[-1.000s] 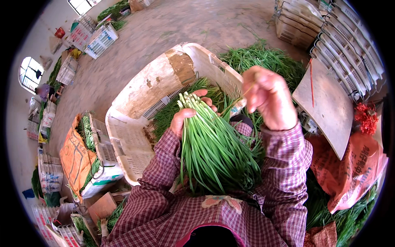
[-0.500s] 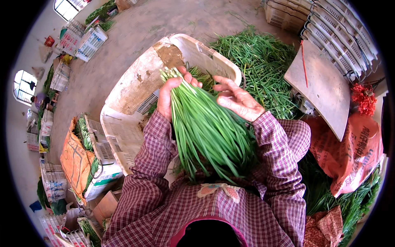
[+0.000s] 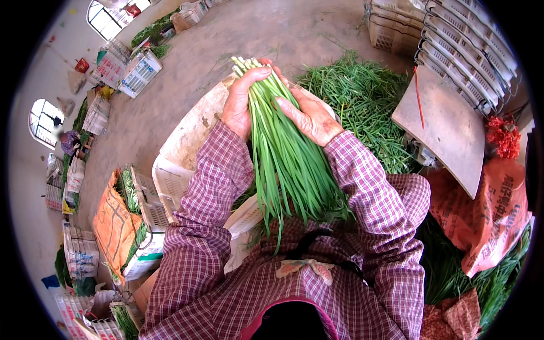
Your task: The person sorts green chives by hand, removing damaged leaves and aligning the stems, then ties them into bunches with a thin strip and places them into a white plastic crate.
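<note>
A thick bunch of garlic chives (image 3: 283, 141) is held up in front of me, pale stem ends at the top and green leaves fanning down toward my lap. My left hand (image 3: 243, 102) wraps round the stems near their cut ends, the thumb across the front. Lower on the other side, my right hand (image 3: 310, 118) grips the bunch, its thumb lying over the leaves and its fingers behind. Underneath stands a dirty white plastic crate (image 3: 181, 136), partly hidden by my arms and the chives.
Loose chives (image 3: 365, 107) are heaped on the floor beyond the crate. On the right are a tilted board (image 3: 445, 130), stacked crates (image 3: 464, 56), red ties (image 3: 503, 137) and a red sack (image 3: 481, 215). A packed crate with orange cloth (image 3: 116, 226) stands left. A person (image 3: 71, 141) is far left.
The bunch has risen and moved slightly away from me. My right hand, open beside the leaves before, has closed on the bunch near my left hand.
</note>
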Motion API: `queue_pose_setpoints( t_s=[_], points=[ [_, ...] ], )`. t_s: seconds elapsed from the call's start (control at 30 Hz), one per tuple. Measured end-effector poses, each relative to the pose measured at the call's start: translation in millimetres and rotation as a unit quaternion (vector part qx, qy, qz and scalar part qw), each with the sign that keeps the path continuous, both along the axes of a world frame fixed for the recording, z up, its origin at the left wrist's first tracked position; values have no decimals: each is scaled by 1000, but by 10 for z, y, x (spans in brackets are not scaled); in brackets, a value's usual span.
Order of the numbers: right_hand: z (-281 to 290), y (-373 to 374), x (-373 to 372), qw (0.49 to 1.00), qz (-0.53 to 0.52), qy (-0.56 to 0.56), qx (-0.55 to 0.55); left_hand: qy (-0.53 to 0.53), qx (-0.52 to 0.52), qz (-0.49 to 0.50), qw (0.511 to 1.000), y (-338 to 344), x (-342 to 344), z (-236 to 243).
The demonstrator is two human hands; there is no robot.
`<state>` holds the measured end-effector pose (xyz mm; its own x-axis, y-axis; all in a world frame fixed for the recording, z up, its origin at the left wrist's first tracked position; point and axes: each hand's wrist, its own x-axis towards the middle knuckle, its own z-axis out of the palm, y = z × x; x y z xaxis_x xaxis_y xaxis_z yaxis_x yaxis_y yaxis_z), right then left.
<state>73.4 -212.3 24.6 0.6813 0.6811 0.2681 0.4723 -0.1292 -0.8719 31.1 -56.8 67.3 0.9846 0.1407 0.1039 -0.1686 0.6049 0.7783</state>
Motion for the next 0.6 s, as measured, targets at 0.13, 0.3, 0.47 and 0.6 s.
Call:
queue_pose_setpoints(
  t_s=[0.13, 0.3, 0.47, 0.6],
  points=[
    [208, -37, 126, 999, 29, 16, 42, 4, 59, -29, 998, -6, 139, 246],
    [408, -157, 257, 996, 46, 20, 67, -34, 127, 7, 991, 45, 254, 844],
    [-361, -580, 412, 980, -56, -69, -179, -136, 163, 46, 976, 445, 424, 1504],
    [-794, -1136, 519, 960, -205, -43, -186, -284, 373, 216, 857, 169, 452, 1659]
  ],
)
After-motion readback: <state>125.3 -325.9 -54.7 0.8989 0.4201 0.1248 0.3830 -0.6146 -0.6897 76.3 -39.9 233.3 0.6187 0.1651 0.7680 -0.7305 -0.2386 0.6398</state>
